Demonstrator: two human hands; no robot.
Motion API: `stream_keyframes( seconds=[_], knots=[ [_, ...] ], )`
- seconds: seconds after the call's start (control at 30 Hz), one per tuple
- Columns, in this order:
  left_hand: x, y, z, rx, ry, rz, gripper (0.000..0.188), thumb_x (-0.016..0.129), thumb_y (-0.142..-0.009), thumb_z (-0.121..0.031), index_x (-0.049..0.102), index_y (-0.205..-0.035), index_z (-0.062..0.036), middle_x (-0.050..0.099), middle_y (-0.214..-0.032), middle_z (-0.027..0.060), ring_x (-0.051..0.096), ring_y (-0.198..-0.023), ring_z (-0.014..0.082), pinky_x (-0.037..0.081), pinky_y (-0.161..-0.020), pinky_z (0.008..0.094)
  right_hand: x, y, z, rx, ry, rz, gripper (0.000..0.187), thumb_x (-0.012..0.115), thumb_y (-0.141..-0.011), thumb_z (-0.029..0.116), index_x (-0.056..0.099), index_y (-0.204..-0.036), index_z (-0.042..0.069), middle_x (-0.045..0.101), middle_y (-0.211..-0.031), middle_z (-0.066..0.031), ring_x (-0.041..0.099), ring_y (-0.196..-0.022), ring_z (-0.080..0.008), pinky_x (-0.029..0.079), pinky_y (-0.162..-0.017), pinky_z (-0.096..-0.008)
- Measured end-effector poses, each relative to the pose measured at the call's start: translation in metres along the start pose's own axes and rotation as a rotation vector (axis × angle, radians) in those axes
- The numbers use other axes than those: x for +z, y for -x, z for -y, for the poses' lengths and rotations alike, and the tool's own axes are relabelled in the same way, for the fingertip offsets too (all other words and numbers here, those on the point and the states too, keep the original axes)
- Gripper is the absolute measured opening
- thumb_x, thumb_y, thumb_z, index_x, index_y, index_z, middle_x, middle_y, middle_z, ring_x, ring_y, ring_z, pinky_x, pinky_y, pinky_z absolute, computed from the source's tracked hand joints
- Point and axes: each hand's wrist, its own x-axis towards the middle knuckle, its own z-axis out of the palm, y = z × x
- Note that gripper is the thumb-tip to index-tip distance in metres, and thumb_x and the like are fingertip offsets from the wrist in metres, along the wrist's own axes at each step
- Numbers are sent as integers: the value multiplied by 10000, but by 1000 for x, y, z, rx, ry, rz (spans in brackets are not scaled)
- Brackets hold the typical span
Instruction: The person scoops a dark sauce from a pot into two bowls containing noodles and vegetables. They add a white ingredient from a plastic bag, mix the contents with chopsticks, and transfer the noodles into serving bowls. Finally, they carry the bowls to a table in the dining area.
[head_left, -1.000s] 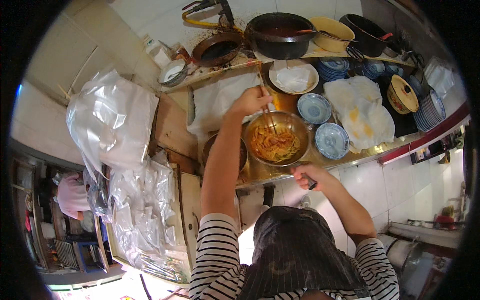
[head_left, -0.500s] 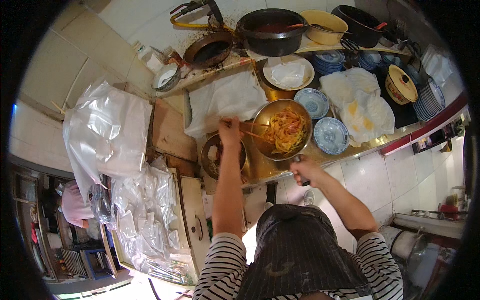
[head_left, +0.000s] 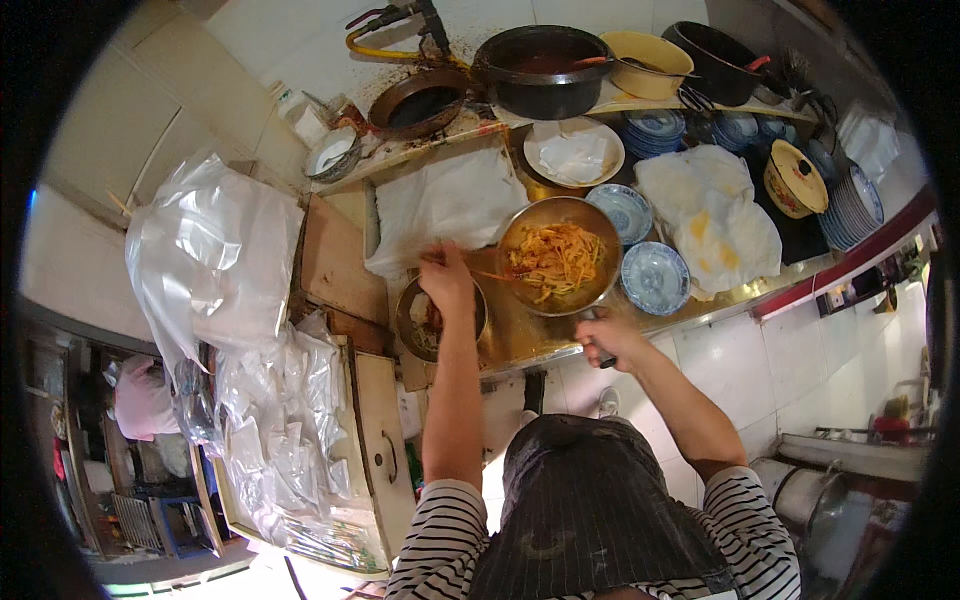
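A metal pan [head_left: 512, 222] rests on the counter, holding orange-yellow noodles or shredded food [head_left: 558, 262]. My right hand [head_left: 612, 340] is closed round the pan's dark handle [head_left: 588, 318] at its near right side. My left hand [head_left: 446, 276], a little blurred, grips wooden chopsticks [head_left: 488, 274] that point right, with their tips at the pan's left edge. Directly below that hand stands a dark round bowl [head_left: 406, 322] with some pale and reddish food in it, partly hidden by my wrist.
Two blue-white bowls [head_left: 656, 280] sit right of the pan, beside a stained white cloth [head_left: 710, 220]. Behind it is a cream dish [head_left: 540, 150]. A shelf carries a large black pot [head_left: 540, 95] and a yellow basin [head_left: 645, 75]. Plastic bags [head_left: 280, 420] cover the left cabinet.
My left hand has drawn the chopsticks slightly left, out of the food toward the pan's edge. The noodles lie rearranged in the pan. My right hand keeps its hold.
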Motion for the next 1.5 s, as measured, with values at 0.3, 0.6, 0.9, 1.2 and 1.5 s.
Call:
stream_keyframes(
  seconds=[0.3,0.6,0.9,1.2,1.5],
  knots=[
    [25,26,-10,10,492,174,198,570,-880,-94,456,-741,-14,493,-608,42,405,-481,92,344,-429,302,3,4,1,1,3,-44,96,543,-731,47,448,-719,59,420,-502,-23,415,-376,-118,359,-340,-288],
    [31,25,-42,657,-206,753,236,647,-829,-204,575,-784,17,573,-642,117,502,-520,164,403,-489,296,3,26,10,30,-175,169,107,551,-747,70,478,-670,56,459,-538,-33,435,-404,-115,381,-350,-284],
    [24,37,-61,710,-326,966,215,628,-825,-184,572,-782,18,628,-674,129,591,-582,182,463,-578,309,-1,15,-4,90,-169,101,151,528,-778,94,458,-646,73,415,-507,-12,392,-400,-110,337,-361,-268],
    [53,3,-36,559,-208,874,252,588,-855,-231,584,-796,14,574,-582,92,487,-521,143,432,-546,319,14,8,-11,153,-183,149,216,550,-792,96,439,-608,70,431,-523,-31,406,-424,-123,369,-398,-288],
    [48,-22,-41,564,-325,973,221,632,-812,-192,560,-764,12,543,-594,106,469,-514,160,407,-514,317,-6,11,-15,126,-258,116,211,521,-823,122,479,-626,61,440,-522,-29,407,-403,-131,373,-394,-307]
  ],
)
